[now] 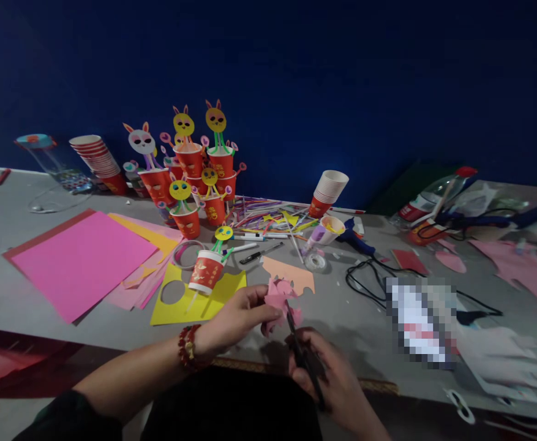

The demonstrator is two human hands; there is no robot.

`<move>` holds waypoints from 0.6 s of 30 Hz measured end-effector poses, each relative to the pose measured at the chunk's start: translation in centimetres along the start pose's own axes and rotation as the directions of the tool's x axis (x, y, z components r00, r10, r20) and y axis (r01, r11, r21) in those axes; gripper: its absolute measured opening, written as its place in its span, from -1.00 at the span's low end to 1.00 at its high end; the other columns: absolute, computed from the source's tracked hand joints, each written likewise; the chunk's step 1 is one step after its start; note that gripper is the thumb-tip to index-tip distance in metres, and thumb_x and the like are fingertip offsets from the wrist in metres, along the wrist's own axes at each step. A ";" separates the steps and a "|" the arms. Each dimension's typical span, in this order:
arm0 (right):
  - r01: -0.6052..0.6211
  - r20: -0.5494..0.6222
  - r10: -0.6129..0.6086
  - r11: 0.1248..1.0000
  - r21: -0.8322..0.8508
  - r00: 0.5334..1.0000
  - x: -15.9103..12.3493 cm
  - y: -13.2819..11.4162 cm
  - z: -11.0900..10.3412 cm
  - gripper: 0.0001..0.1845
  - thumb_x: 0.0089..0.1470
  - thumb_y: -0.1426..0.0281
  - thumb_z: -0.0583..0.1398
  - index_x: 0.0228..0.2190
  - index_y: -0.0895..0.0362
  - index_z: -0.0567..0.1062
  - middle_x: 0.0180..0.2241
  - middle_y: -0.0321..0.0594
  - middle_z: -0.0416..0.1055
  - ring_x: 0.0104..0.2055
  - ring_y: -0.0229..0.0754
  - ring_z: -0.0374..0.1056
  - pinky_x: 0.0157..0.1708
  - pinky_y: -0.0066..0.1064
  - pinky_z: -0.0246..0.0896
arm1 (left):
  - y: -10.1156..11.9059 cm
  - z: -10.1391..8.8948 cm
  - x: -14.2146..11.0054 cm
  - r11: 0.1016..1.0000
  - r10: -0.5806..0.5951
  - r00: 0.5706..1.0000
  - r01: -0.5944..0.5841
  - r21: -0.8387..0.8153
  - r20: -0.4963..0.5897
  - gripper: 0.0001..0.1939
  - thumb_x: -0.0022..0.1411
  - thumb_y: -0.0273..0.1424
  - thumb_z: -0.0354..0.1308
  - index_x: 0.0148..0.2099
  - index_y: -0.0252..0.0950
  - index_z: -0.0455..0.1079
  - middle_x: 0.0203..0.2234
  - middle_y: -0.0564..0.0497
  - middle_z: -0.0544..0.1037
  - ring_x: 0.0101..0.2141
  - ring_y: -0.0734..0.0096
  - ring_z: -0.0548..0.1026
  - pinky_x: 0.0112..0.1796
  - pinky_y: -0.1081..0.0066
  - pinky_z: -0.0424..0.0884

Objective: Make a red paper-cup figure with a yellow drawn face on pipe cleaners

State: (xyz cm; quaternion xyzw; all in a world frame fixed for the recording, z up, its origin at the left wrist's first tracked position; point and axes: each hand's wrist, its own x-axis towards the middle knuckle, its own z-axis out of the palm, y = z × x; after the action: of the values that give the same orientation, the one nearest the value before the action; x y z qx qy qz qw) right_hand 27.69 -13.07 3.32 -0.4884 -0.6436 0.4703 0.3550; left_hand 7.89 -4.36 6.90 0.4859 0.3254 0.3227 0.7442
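Between thumb and fingers, my left hand (245, 315) pinches a ragged piece of pink paper (280, 294). My right hand (326, 376) is closed around black scissors (301, 352), whose blades reach up to the paper's lower edge. Just beyond the hands lies a peach paper scrap (291, 274). A red paper cup (207, 271) with a yellow smiling face on green stems lies tilted on a yellow sheet (176, 312) with a round hole cut in it. Part of the fingers on my left hand is hidden behind the paper.
Cup figures with eared faces (188, 162) stand stacked at the back left. Pink sheets (84, 263) lie left. Colourful pipe cleaners (259, 214), pens and a stack of cups (327, 193) are behind. A blue glue gun (357, 236), black cable (364, 294) and plastic bottle (433, 196) lie right.
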 end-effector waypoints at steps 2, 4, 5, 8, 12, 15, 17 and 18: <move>-0.010 0.032 0.009 1.000 0.012 0.999 -0.1 0.1 0.1 -0.62 0.14 0.01 0.23 -0.32 0.08 0.39 -0.48 -0.30 0.45 -0.50 -0.25 0.31 -0.49 -0.49 0.19 | 0.1 0.0 0.0 1.000 0.021 1.000 -0.022 -0.021 -0.010 -0.74 0.09 -0.24 0.32 -0.39 -0.35 0.42 -0.61 0.09 0.41 -0.60 0.57 0.30 -0.50 0.51 0.27; -0.020 0.040 0.019 1.000 0.013 0.999 -0.3 0.2 0.1 -0.61 0.14 0.01 0.23 -0.33 0.08 0.38 -0.48 -0.30 0.45 -0.50 -0.26 0.30 -0.48 -0.49 0.18 | 0.2 0.0 0.1 0.999 0.030 0.999 -0.031 -0.030 -0.024 -0.74 0.08 -0.25 0.33 -0.39 -0.35 0.42 -0.61 0.09 0.41 -0.60 0.56 0.31 -0.49 0.51 0.28; -0.025 0.038 0.024 1.000 0.015 0.999 -0.3 0.1 0.1 -0.61 0.14 0.01 0.23 -0.34 0.08 0.38 -0.48 -0.30 0.44 -0.51 -0.27 0.29 -0.49 -0.49 0.17 | 0.3 0.0 0.1 0.999 0.028 0.999 -0.029 -0.033 -0.027 -0.74 0.08 -0.25 0.33 -0.39 -0.35 0.43 -0.61 0.08 0.41 -0.59 0.55 0.31 -0.49 0.51 0.29; -0.031 0.029 0.031 1.000 0.002 0.999 -0.5 -0.1 0.1 -0.62 0.13 0.02 0.24 -0.34 0.08 0.38 -0.49 -0.30 0.45 -0.51 -0.26 0.30 -0.49 -0.48 0.17 | 0.2 0.1 0.1 0.999 0.018 0.999 -0.019 -0.039 -0.033 -0.74 0.07 -0.25 0.33 -0.37 -0.35 0.43 -0.60 0.09 0.41 -0.59 0.55 0.31 -0.49 0.51 0.28; -0.017 0.016 0.018 0.999 -0.032 1.000 -0.5 -0.3 0.0 -0.64 0.13 0.04 0.25 -0.35 0.07 0.38 -0.49 -0.30 0.46 -0.49 -0.25 0.30 -0.48 -0.48 0.17 | 0.2 0.2 0.1 1.000 0.025 0.999 -0.026 -0.016 -0.048 -0.74 0.08 -0.23 0.32 -0.38 -0.35 0.43 -0.60 0.09 0.40 -0.58 0.55 0.30 -0.49 0.51 0.27; -0.006 0.029 0.006 1.000 -0.008 1.000 -0.4 0.1 0.0 -0.61 0.13 0.01 0.25 -0.33 0.07 0.39 -0.48 -0.30 0.45 -0.49 -0.25 0.30 -0.47 -0.48 0.17 | 0.1 0.1 0.0 0.998 0.028 1.000 -0.027 0.052 -0.005 -0.72 0.10 -0.21 0.31 -0.37 -0.35 0.45 -0.59 0.08 0.40 -0.57 0.54 0.31 -0.48 0.51 0.26; -0.009 0.042 0.007 0.999 0.035 0.999 -0.3 0.3 0.1 -0.58 0.14 -0.02 0.23 -0.30 0.08 0.38 -0.48 -0.30 0.44 -0.49 -0.25 0.29 -0.47 -0.48 0.17 | 0.1 0.0 -0.1 0.996 0.024 1.000 -0.025 0.086 0.017 -0.71 0.12 -0.20 0.30 -0.36 -0.35 0.45 -0.58 0.08 0.40 -0.56 0.54 0.31 -0.48 0.51 0.25; -0.009 0.043 0.006 0.998 0.056 0.999 -0.2 0.4 0.2 -0.57 0.14 -0.04 0.22 -0.29 0.08 0.38 -0.48 -0.30 0.43 -0.49 -0.25 0.28 -0.47 -0.48 0.17 | 0.0 0.0 -0.1 0.995 0.020 1.000 -0.022 0.095 0.023 -0.71 0.12 -0.19 0.30 -0.35 -0.35 0.45 -0.57 0.08 0.40 -0.56 0.54 0.32 -0.48 0.51 0.25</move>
State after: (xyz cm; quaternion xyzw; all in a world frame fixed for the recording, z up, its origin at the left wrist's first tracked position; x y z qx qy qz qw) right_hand 27.72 -13.29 2.85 -0.4705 -0.6360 0.4998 0.3527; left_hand 7.81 -4.45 6.94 0.5276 0.3273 0.3092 0.7204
